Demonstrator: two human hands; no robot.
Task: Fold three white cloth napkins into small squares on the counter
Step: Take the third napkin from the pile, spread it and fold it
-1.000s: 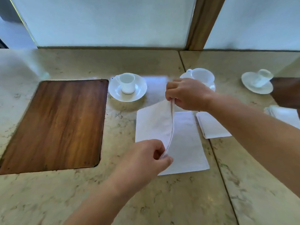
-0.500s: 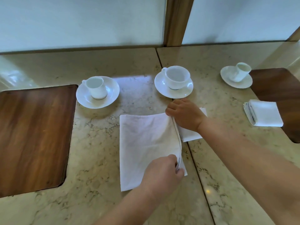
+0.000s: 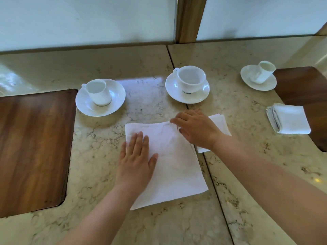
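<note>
Left hand (image 3: pixel 137 156) spread flat, palm down, pinning the half-folded white cloth napkin (image 3: pixel 169 163) to the beige marble table (image 3: pixel 99 147), likely to set the crease. Right hand (image 3: pixel 196 129) open too, fingers pressing the far right corner, gripping nothing. Long axis running away from the body, tilted slightly left. Small folded white napkin (image 3: pixel 221 124) under the right wrist.
</note>
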